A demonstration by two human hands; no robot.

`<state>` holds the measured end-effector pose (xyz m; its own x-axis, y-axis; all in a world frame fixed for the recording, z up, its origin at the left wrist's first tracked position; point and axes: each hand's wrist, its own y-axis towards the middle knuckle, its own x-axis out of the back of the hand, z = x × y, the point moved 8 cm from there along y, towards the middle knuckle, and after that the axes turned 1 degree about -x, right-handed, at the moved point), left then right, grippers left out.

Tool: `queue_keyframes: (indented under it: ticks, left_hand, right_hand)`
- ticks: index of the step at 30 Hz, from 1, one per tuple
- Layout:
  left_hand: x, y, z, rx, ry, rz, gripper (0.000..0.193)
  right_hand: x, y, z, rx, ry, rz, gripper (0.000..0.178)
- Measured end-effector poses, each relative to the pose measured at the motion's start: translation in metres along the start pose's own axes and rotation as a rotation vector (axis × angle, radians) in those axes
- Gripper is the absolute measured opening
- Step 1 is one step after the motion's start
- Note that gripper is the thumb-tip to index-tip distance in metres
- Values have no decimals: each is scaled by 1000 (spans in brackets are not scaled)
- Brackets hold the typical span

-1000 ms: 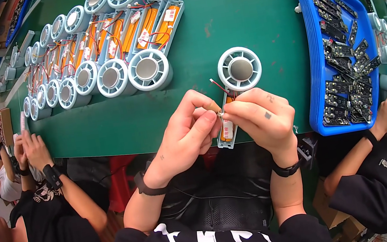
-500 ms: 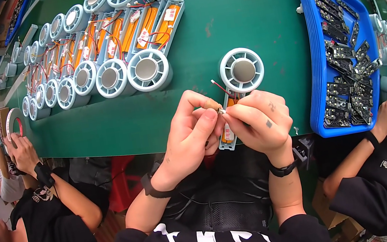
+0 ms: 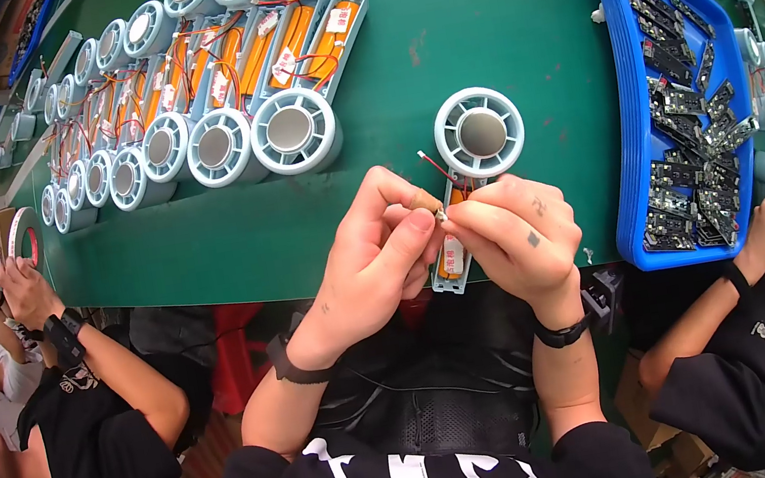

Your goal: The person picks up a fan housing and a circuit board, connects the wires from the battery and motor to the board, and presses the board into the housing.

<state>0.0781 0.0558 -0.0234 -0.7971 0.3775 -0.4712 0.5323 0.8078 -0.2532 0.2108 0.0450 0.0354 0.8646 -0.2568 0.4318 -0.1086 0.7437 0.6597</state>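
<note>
In front of me, a pale blue housing [image 3: 497, 161] lies on the green table, its round slotted end with a grey disc facing up. An orange battery pack [image 3: 448, 270] with a white label sits in its narrow arm. A thin red wire [image 3: 434, 166] with a small white plug sticks up beside it. Over the arm, my left hand [image 3: 368, 259] and my right hand [image 3: 524, 232] meet fingertip to fingertip. Both pinch a tiny pale connector [image 3: 441, 215], mostly covered by my fingers; its exact form is hard to make out.
Several similar housings [image 3: 294, 133] with batteries and wires stand in a row at the far left. On the right, a stack of blue trays [image 3: 631, 150] holds many black circuit boards [image 3: 681, 102]. Co-workers sit on both sides; the left one holds a tape roll [image 3: 23, 234].
My hands stay pinched together over the housing, with only a slight shift of the fingers. The co-worker's hands on the left have moved a little left.
</note>
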Motion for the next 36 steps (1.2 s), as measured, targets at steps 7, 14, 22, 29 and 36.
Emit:
queue_keyframes:
  ticks: [7, 14, 22, 29, 36]
  left_hand:
    - [0, 2, 1, 64, -61, 56, 15]
    - [-3, 3, -6, 30, -2, 100, 14]
    - [-3, 2, -6, 19, 2, 112, 12]
    - [-5, 1, -1, 77, -154, 101, 9]
    - [-5, 2, -1, 62, -108, 101, 9]
  right_hand:
    - [2, -2, -6, -26, 43, 3, 23]
    - [2, -2, -5, -66, 70, 29, 23]
    - [2, -1, -5, -60, 105, 52, 25]
    - [3, 1, -7, -85, 120, 56, 27]
    - [3, 0, -10, -91, 169, 80, 27]
